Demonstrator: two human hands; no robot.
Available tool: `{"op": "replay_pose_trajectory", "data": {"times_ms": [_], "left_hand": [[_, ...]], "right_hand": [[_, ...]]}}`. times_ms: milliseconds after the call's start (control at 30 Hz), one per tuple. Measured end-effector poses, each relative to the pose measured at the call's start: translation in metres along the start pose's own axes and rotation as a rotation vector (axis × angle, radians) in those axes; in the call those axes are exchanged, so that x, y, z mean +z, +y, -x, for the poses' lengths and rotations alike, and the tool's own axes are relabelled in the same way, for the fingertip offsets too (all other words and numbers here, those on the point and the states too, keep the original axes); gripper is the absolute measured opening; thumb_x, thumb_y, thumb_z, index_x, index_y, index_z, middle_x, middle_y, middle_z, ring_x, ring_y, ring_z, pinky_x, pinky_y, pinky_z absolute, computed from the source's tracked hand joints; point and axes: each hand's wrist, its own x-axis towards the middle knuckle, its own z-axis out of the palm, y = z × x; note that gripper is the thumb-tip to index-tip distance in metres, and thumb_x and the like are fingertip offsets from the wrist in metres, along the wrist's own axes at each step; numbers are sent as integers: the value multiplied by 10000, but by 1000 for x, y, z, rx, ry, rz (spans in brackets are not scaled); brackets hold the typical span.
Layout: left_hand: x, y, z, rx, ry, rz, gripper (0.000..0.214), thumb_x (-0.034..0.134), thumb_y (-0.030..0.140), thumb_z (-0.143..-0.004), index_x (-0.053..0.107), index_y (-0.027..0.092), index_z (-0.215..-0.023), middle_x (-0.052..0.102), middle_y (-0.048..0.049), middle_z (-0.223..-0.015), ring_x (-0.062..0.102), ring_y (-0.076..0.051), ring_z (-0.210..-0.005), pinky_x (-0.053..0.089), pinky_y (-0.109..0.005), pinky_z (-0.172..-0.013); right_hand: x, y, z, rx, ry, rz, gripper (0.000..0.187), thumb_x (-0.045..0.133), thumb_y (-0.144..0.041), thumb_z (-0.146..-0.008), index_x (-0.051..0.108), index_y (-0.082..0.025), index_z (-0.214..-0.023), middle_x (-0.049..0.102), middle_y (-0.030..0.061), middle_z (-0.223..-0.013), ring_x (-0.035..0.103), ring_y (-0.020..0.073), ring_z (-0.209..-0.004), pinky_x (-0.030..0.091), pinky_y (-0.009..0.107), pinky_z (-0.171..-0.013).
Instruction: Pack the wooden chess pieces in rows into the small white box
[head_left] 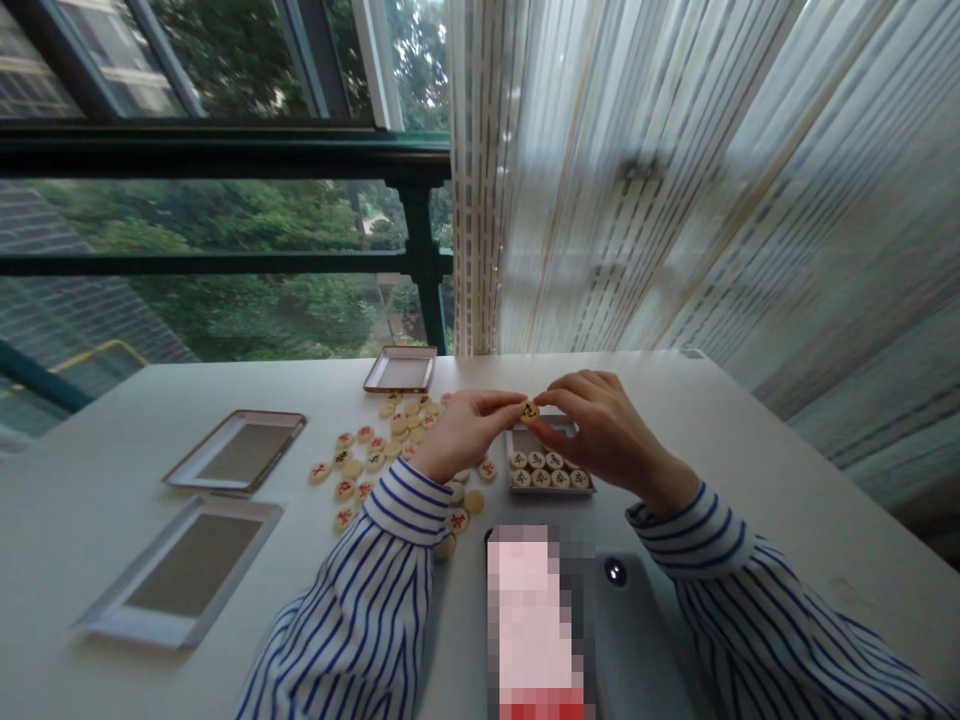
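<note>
A round xiangqi piece (531,411) with a black character is held up between my two hands. My left hand (471,425) pinches its left side with thumb and fingertips. On its right side, the thumb and index finger of my right hand (600,420) grip it. Just below is a small open box (552,491) with rows of black-character pieces in its near part; my right hand covers its right side. Left of the box, many loose pieces (399,422), red and black, some blank side up, lie scattered, partly hidden by my left hand and sleeve.
Box lids or trays lie on the white table: one at the back (400,370), a brown-rimmed one (235,451) and a pale one (180,571) at left. In front of me are a blurred-out phone-shaped object (529,610) and a grey device (637,630). Curtains (637,180) hang behind.
</note>
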Motion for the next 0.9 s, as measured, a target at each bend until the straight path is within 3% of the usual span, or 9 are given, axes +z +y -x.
{"op": "replay_pose_trajectory", "data": {"times_ms": [367,900], "left_hand": [[-3,-5,-4,-18,32,-34,246,581,249,-771,689,139,-963,700,-76,-987,626,-180,-930,456,-316,-874],[5,-13,-7,-123,122,63,205,648,201,-711,685,106,-889,715,-85,-883,649,-162,-802,504,-281,-764]], "right_hand": [[11,11,-8,-73,-92,-70,228,545,-339,-831,627,-171,-960,636,79,-924,538,187,-884,348,326,-770],[19,15,-3,-112,-125,-84,260,487,-359,-863,596,-166,-999,627,83,-943,525,191,-885,336,325,-774]]}}
